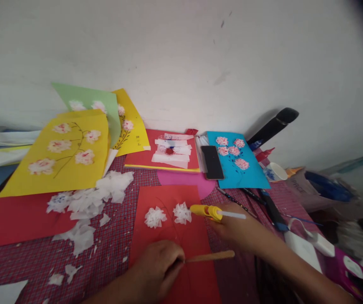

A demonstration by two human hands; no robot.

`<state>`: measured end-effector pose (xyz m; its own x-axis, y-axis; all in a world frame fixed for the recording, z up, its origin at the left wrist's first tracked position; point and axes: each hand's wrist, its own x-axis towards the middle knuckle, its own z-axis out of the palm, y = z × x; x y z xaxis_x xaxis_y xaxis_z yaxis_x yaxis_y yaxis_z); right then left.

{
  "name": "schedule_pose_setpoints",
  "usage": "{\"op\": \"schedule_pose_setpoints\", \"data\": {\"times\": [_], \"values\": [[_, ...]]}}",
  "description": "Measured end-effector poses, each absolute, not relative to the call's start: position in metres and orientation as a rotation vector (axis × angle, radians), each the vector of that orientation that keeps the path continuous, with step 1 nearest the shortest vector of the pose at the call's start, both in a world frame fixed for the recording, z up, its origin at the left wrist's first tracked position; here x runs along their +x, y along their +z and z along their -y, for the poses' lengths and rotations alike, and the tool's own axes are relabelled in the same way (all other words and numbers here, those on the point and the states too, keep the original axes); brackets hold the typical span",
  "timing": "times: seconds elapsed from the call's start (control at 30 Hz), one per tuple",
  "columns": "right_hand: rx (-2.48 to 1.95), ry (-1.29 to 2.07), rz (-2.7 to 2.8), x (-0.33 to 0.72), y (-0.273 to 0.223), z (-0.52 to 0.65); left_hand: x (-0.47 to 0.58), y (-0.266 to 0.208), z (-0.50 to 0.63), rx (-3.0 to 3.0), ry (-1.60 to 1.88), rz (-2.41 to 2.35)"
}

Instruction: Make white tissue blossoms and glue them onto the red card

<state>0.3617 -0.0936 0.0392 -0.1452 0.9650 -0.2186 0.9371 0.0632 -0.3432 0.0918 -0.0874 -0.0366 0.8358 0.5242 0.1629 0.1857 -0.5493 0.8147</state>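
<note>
Our left hand (158,267) is gripping one end of a wooden stick (211,256) above the red sheet (189,238), and our right hand (228,220) is holding a yellow glue gun (212,211). We are pointing its nozzle at the edge of the right white flower (182,213); the left white flower (155,217) is lying beside it on the sheet. Loose white paper pieces (80,238) are lying leftward on the cloth-covered bench (113,249).

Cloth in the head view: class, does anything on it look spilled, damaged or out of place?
Yes: torn white scraps litter the left of the cloth, some tiny and scattered, which looks untidy. No spill shows, and the red sheet bearing two white flowers has no visible tear.
</note>
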Motion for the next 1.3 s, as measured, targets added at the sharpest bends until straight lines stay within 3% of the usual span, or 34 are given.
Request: {"op": "schedule_pose_setpoints", "data": {"times": [0.43, 0.7, 1.0, 1.13, 1.3], "values": [[-1.912, 1.164, 1.718, 0.372, 0.040, 0.085, 0.091, -0.040, 0.089, 2.131, 0.486, -0.523], [-2.022, 1.106, 1.817, 0.371, 0.042, 0.085, 0.091, -0.040, 0.088, 2.145, 0.505, -0.524], [-2.052, 0.618, 2.243, 0.362, 0.048, 0.088, 0.091, -0.041, 0.090, 2.137, 0.490, -0.514], [-1.980, 0.561, 2.285, 0.367, 0.052, 0.090, 0.092, -0.039, 0.088, 2.134, 0.498, -0.530], [-2.056, 1.033, 1.541, 0.380, 0.047, 0.101, 0.091, -0.042, 0.089, 2.129, 0.520, -0.537]]}}
